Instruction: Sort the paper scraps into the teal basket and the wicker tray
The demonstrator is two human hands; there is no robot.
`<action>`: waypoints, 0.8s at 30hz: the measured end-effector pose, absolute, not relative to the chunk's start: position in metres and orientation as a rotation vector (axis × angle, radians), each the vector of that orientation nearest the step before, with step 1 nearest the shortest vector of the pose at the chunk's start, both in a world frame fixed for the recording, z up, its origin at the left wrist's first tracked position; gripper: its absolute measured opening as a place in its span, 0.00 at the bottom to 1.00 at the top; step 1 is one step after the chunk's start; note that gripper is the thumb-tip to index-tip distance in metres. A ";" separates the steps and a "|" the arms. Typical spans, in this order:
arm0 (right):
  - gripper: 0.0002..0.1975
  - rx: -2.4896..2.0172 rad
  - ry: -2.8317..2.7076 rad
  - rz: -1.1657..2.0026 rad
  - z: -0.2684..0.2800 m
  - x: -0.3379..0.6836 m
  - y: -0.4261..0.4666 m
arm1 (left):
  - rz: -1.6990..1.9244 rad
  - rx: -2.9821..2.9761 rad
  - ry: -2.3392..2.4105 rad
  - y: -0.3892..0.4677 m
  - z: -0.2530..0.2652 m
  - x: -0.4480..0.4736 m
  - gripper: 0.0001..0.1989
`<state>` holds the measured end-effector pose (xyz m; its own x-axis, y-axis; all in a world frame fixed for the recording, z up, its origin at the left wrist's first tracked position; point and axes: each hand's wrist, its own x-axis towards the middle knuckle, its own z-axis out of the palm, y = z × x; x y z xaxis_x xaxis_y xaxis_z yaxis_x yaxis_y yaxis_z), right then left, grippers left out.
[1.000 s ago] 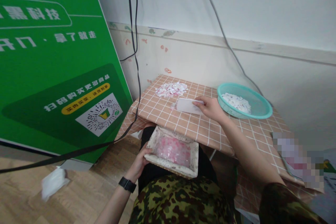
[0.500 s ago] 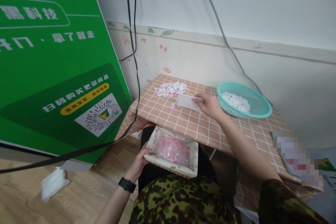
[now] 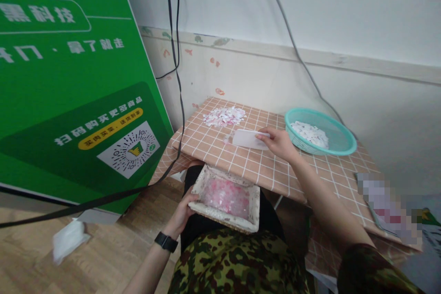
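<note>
My left hand [image 3: 184, 213] grips the left side of a cloth-lined basket [image 3: 255, 213], which rests on my lap just below the table edge. Inside it lie pink and white bits [image 3: 225, 196], partly under what looks like clear film. Over the table, my right hand [image 3: 278, 142] pinches the right end of a flat, whitish rectangular card [image 3: 248, 139]. A small pinkish patch of bits [image 3: 227, 138] shows at the card's left end. Farther back is a loose pile of white and pink paper-like pieces [image 3: 224, 116].
A turquoise plastic basket [image 3: 341, 147] with white pieces stands at the table's right. The checked tablecloth [image 3: 237, 163] hangs over the front edge. A black strap [image 3: 103, 200] crosses the left side before a green printed panel [image 3: 82, 87]. A white bag-like item [image 3: 70, 239] lies on the floor.
My right hand has shifted slightly right and toward me with the card, which now lies at a slightly different angle. The left hand and lined basket have stayed in place.
</note>
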<state>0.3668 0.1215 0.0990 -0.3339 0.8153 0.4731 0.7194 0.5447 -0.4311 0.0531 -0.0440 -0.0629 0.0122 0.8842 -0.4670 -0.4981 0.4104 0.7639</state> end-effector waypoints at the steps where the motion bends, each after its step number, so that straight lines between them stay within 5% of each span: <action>1: 0.16 -1.250 -2.092 0.186 0.096 0.369 0.121 | 1.131 0.443 1.102 -0.044 -0.062 0.053 0.15; 24: 0.18 -1.280 -1.994 0.480 0.082 0.341 0.129 | 1.141 0.387 1.107 -0.039 -0.056 0.049 0.14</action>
<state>0.3413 0.1291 0.0817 -0.2585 0.8955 0.3623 0.6322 0.4404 -0.6374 0.0488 -0.0392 -0.0558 -0.0057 0.8663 -0.4994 -0.5257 0.4223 0.7385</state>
